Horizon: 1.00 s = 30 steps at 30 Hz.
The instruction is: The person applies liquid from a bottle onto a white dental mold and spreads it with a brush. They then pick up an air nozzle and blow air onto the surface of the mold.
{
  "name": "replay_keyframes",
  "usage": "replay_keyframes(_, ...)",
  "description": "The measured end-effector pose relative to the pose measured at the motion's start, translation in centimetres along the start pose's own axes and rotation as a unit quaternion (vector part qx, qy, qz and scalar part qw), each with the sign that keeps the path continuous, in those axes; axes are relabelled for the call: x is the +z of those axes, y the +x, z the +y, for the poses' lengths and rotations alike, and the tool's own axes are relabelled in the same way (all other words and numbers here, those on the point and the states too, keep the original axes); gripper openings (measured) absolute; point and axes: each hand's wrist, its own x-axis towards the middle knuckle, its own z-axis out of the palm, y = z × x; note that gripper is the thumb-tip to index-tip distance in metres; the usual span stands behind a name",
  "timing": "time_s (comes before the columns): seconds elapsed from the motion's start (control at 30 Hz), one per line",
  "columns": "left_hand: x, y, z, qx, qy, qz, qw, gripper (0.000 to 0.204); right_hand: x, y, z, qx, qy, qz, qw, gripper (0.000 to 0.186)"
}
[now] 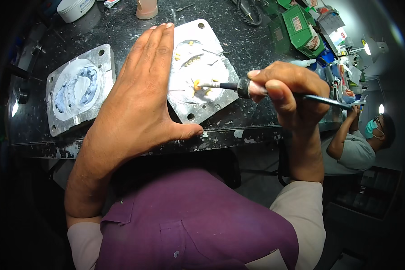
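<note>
My left hand [139,94] lies open, fingers extended together, along the left side of a metal flask half [202,31], thumb at its lower corner. Inside that flask is white plaster [186,67] with several yellow tooth-like pieces [196,84]. My right hand [297,90] grips a slim dark brush [225,85], whose tip touches one yellow piece at the middle of the plaster. A short black cylindrical piece [243,87] shows at my fingertips; its nature is unclear. Left of my left hand, a second metal flask half [106,63] holds white plaster with a bluish dental-arch impression [90,83].
A white tub [74,10], a pinkish container [146,9], a coiled black cable [252,18] and green boxes [297,29] stand along the back of the dark bench [238,135]. A masked co-worker [355,150] sits at the right, beside cluttered items and a lamp [371,47].
</note>
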Motion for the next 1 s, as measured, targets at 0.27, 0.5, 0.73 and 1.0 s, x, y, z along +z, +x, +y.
replay_keyframes(0.27,-0.2,-0.1,0.1,0.008,0.009,0.001,1.000,0.138,0.5,-0.5,-1.1,-0.070,-0.089,-0.003,0.994,0.028)
replay_keyframes(0.5,0.0,0.1,0.1,0.009,0.006,0.000,1.000,0.136,0.6,-0.4,-2.5,-0.019,-0.113,-0.020,0.993,0.014)
replay_keyframes(0.73,0.0,0.0,0.1,0.008,0.003,0.002,1.000,0.136,1.2,-0.8,-2.9,-0.018,-0.112,0.003,0.994,0.017)
replay_keyframes(1.0,0.0,0.1,0.2,0.010,0.010,0.000,1.000,0.135,1.2,-0.9,-2.8,-0.024,-0.130,-0.004,0.991,0.018)
